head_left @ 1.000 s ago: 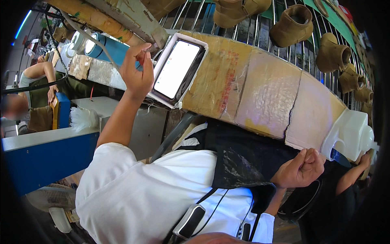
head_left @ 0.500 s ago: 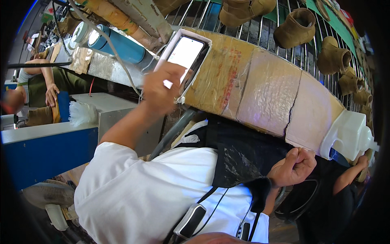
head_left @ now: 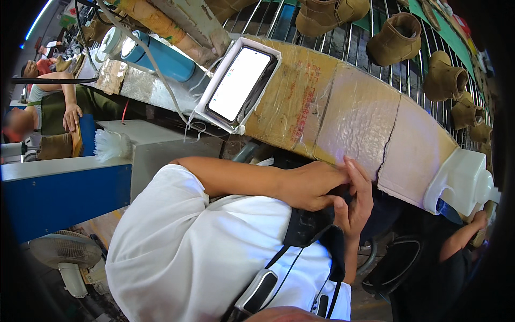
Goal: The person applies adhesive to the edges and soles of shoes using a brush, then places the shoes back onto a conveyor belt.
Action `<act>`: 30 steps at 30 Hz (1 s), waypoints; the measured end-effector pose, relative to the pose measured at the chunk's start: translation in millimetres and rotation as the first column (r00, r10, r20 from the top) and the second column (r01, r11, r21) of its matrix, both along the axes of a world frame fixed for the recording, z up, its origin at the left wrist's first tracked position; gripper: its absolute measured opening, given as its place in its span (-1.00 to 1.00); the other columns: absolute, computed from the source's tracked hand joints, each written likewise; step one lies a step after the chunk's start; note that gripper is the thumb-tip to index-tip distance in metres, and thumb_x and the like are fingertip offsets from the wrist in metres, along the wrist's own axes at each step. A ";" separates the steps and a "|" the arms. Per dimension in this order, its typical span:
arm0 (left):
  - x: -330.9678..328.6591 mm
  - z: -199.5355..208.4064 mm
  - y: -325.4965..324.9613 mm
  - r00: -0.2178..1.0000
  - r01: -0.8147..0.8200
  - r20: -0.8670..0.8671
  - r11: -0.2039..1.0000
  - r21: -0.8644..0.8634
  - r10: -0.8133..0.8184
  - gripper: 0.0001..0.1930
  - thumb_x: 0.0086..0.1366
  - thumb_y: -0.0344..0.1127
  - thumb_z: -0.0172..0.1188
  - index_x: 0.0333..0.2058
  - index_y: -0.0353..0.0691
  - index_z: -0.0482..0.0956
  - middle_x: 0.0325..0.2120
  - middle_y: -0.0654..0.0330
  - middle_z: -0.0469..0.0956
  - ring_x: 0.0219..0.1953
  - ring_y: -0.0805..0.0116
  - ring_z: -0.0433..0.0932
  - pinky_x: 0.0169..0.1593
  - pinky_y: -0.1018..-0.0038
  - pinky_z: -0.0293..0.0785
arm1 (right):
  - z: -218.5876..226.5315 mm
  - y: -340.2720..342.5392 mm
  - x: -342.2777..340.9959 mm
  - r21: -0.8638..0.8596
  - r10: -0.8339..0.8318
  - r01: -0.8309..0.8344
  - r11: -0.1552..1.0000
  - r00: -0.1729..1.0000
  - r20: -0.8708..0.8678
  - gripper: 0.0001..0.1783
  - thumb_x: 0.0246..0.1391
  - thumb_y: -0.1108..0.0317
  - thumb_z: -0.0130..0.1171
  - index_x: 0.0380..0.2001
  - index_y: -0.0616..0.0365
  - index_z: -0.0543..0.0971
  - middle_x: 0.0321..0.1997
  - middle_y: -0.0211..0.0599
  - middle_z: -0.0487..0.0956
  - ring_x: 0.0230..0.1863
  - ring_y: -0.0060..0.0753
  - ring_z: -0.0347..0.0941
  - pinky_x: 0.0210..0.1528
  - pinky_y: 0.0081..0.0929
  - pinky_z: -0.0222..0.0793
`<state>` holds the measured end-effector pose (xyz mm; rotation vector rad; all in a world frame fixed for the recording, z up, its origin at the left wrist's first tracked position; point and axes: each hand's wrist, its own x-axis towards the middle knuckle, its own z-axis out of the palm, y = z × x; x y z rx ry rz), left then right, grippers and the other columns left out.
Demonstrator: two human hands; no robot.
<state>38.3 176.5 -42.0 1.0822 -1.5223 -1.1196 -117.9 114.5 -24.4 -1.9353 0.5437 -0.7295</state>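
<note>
My left hand and my right hand meet in front of my chest, at the near edge of a cardboard-covered bench. The left hand reaches across with its back up; its fingertips are hidden against the right hand. On the right hand the fingers are stretched out and the thumb stands apart; no object shows in it. Farther left lies a phone with a bright screen, set in a shallow white box on the bench. Neither hand touches the phone.
Brown shoes stand on a metal wire rack behind the bench. A blue bottle lies at the back left. A white plastic container sits at the bench's right end. Another person's hand is far left; a fan stands lower left.
My left hand has left the phone and come right and nearer to meet the right hand. My right hand has moved slightly left, its curled fingers now straightened.
</note>
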 end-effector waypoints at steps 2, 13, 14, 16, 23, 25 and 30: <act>9.3 4.7 3.5 0.992 -0.079 0.093 0.997 -0.020 0.080 -0.82 0.14 -0.40 0.19 -0.28 -0.28 0.44 -0.41 0.04 0.49 -0.41 0.03 0.47 -0.32 0.28 0.41 | -4.2 -1.0 -1.2 0.023 0.033 -0.032 0.999 0.999 -0.030 -0.46 0.11 0.14 0.11 0.05 0.32 0.42 0.05 0.04 0.46 -0.01 -0.12 0.42 -0.06 -0.42 0.35; 168.8 21.5 32.6 0.017 -0.571 0.705 0.585 -0.576 0.709 -0.71 0.13 -0.51 0.06 -0.13 -0.23 0.53 -0.13 0.06 0.46 -0.06 0.03 0.37 0.00 0.28 0.30 | -15.8 -11.6 -3.4 0.275 -0.147 0.118 0.954 0.985 0.086 -0.68 0.09 0.44 0.04 -0.10 0.40 0.49 -0.15 -0.03 0.54 -0.26 -0.33 0.48 -0.15 -0.48 0.38; 168.9 19.1 30.2 -0.007 -0.522 0.729 0.619 -0.586 0.684 -0.71 0.12 -0.50 0.07 -0.14 -0.22 0.54 -0.12 0.06 0.46 -0.06 0.04 0.37 0.00 0.28 0.30 | -16.6 -12.9 -2.6 0.271 -0.139 0.112 0.956 0.987 0.083 -0.68 0.08 0.46 0.04 -0.10 0.40 0.49 -0.15 -0.03 0.54 -0.27 -0.33 0.48 -0.16 -0.48 0.38; 167.2 14.6 30.4 -0.064 -0.427 0.774 0.684 -0.591 0.630 -0.70 0.11 -0.50 0.08 -0.15 -0.20 0.56 -0.11 0.06 0.46 -0.07 0.04 0.37 0.00 0.27 0.30 | -16.6 -14.3 -0.8 0.269 -0.116 0.092 0.959 0.991 0.073 -0.69 0.07 0.51 0.04 -0.10 0.40 0.49 -0.15 -0.03 0.54 -0.28 -0.34 0.49 -0.17 -0.50 0.38; 174.5 3.0 22.7 -0.055 -0.458 0.826 0.721 -0.520 0.561 -0.71 0.10 -0.45 0.17 -0.15 -0.18 0.59 -0.23 0.14 0.44 -0.21 0.14 0.34 -0.11 0.25 0.29 | -15.8 -18.2 2.1 0.291 -0.176 0.153 0.944 0.983 0.056 -0.70 0.07 0.54 0.03 -0.10 0.39 0.49 -0.16 -0.04 0.54 -0.29 -0.36 0.48 -0.18 -0.50 0.40; 173.8 2.6 22.3 -0.065 -0.453 0.824 0.720 -0.527 0.563 -0.70 0.10 -0.47 0.16 -0.14 -0.17 0.58 -0.23 0.14 0.44 -0.20 0.13 0.34 -0.11 0.26 0.29 | -16.4 -18.4 2.8 0.299 -0.174 0.150 0.943 0.983 0.056 -0.70 0.07 0.55 0.02 -0.10 0.39 0.49 -0.16 -0.04 0.53 -0.29 -0.37 0.48 -0.18 -0.50 0.40; 176.3 2.3 26.1 0.063 -0.531 0.674 0.597 -0.602 0.736 -0.73 0.13 -0.53 0.11 -0.16 -0.24 0.56 -0.26 0.12 0.47 -0.22 0.17 0.38 -0.12 0.34 0.32 | -14.4 -19.6 1.9 0.298 -0.204 0.184 0.937 0.978 0.039 -0.70 0.08 0.56 0.01 -0.09 0.41 0.48 -0.17 -0.04 0.52 -0.29 -0.37 0.47 -0.16 -0.51 0.39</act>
